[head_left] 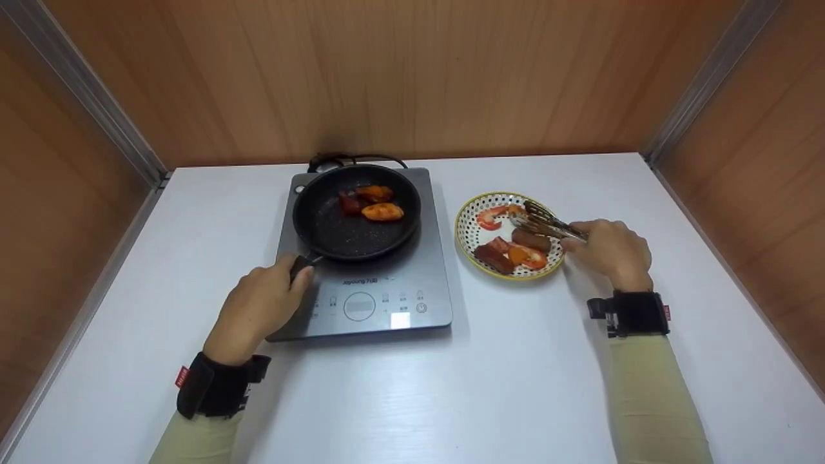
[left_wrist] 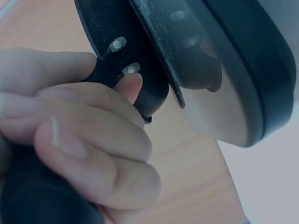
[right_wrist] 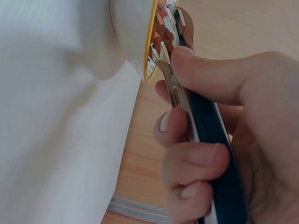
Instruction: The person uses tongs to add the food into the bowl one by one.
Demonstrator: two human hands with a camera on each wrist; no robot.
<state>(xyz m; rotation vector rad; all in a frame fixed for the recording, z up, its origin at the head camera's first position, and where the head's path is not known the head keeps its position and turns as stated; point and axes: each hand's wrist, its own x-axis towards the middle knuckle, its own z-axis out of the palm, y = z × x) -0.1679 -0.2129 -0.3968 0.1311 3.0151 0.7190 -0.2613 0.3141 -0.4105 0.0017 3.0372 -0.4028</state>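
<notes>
My left hand (head_left: 261, 306) grips the black handle (head_left: 298, 267) of a frying pan (head_left: 348, 238). In the left wrist view the fingers of that hand (left_wrist: 98, 144) curl round the handle close to the pan's rivets. Inside the pan are a few pieces of food, among them an orange-brown piece (head_left: 383, 212) and a dark red one (head_left: 349, 205). At the right, my right hand (head_left: 609, 251) holds metal tongs (head_left: 548, 225), their tips over a plate (head_left: 465, 241) of food. On this plate lie a shrimp (head_left: 490, 219), a sausage (head_left: 531, 240) and meat (head_left: 495, 259).
Under the pan is a flat induction cooker (head_left: 387, 290) with a touch panel, its cord (head_left: 361, 156) running behind. Wooden panels (head_left: 412, 77) close off the back and both sides of the white table (head_left: 412, 393). The plate stands just right of the cooker.
</notes>
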